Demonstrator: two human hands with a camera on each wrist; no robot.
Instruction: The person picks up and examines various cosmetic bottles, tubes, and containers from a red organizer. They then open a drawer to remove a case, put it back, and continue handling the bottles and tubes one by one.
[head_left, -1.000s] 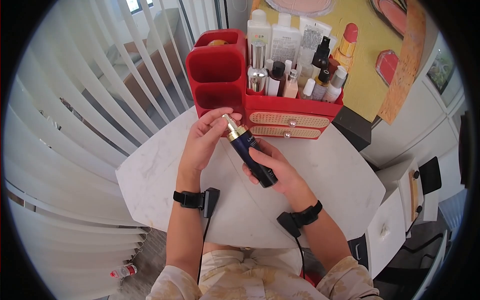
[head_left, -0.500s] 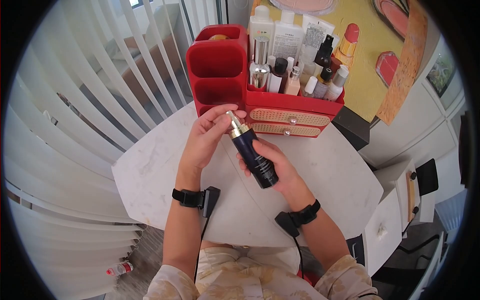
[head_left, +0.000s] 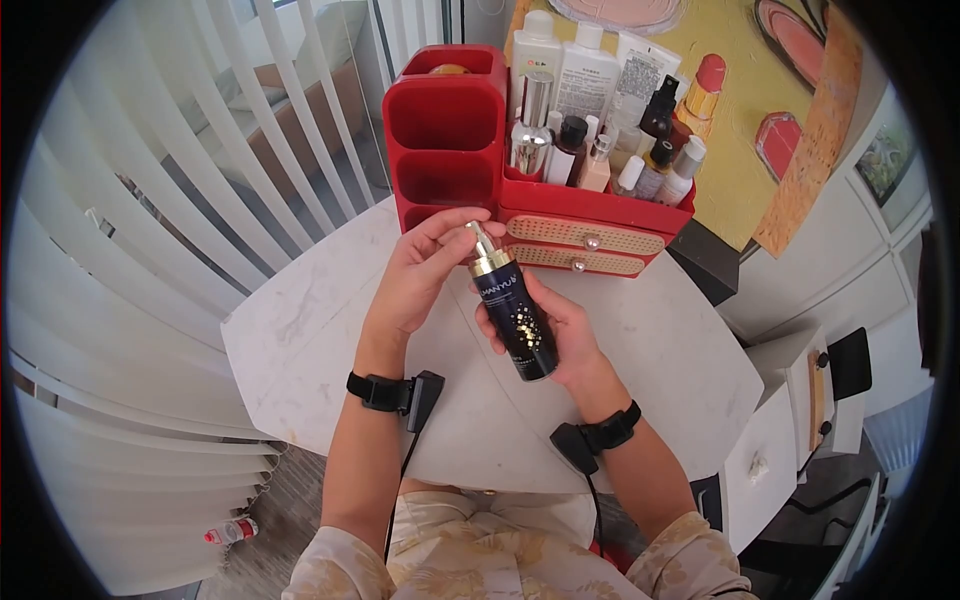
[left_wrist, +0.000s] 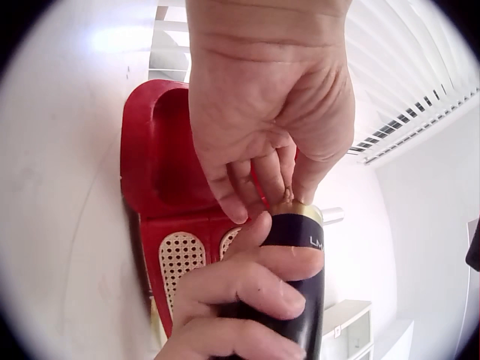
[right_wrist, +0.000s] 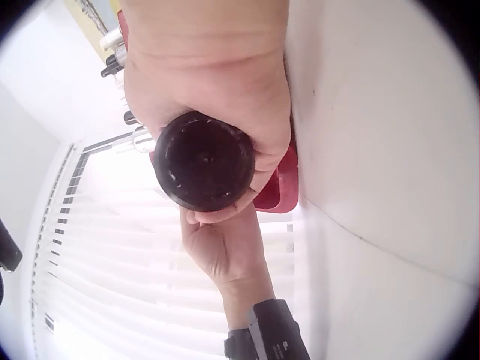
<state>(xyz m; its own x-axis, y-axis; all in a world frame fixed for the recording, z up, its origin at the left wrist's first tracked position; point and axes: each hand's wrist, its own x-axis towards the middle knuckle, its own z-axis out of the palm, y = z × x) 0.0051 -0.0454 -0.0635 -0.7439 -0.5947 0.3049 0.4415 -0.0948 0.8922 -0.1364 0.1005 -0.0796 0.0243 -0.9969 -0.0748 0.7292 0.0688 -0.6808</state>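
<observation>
A dark blue pump bottle [head_left: 518, 325] with a gold collar stands tilted above the white table, its printed front with gold squares facing up in the head view. My right hand [head_left: 570, 335] wraps round its body, thumb on the right side and fingers on the left. At the upper end, my left hand [head_left: 412, 280] pinches the pump top [head_left: 482, 240] between thumb and fingers. In the left wrist view these fingertips meet right above the gold collar [left_wrist: 309, 212]. The right wrist view looks straight onto the round black base [right_wrist: 204, 161].
Behind the hands stands a red cosmetics organizer [head_left: 450, 120] with open compartments, two woven-front drawers [head_left: 580, 250] and several bottles and tubes. A yellow painting [head_left: 750, 90] rises behind it. The marble-patterned table [head_left: 290, 340] has an angled edge, with blinds [head_left: 130, 250] on the left.
The bottle has turned about its long axis: fine print faced up half a second ago, and now the logo and gold squares do. Both hands keep their hold, left on the pump top.
</observation>
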